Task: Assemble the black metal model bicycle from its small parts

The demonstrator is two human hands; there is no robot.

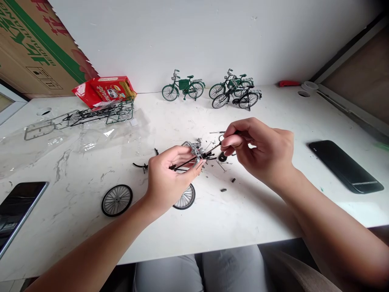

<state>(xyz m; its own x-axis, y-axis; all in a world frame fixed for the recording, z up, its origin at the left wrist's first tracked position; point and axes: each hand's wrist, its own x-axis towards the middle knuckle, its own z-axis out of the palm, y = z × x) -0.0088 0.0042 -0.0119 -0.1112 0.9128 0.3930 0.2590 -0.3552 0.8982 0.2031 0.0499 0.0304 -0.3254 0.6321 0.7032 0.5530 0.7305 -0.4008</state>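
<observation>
My left hand (165, 176) is closed around a black model bicycle frame (186, 163), with silver handlebars (197, 152) showing by the fingertips. My right hand (263, 150) pinches a thin dark shaft (214, 147) that looks like a small screwdriver; its handle is hidden by the fingers. The shaft's tip meets the front of the frame near the handlebars. Under my left hand lies a spoked wheel (186, 198), partly covered. Another spoked wheel (117, 200) lies flat to the left. A curved black part (140, 165) sticks out beyond my left knuckles.
Two green model bicycles (184, 86) and a black one (237, 98) stand at the back. Small loose parts (224, 190) are scattered between my hands. Plastic bags, part sprues (100, 113) and a red packet (111, 90) lie left. Phones (346, 166) flank the work area.
</observation>
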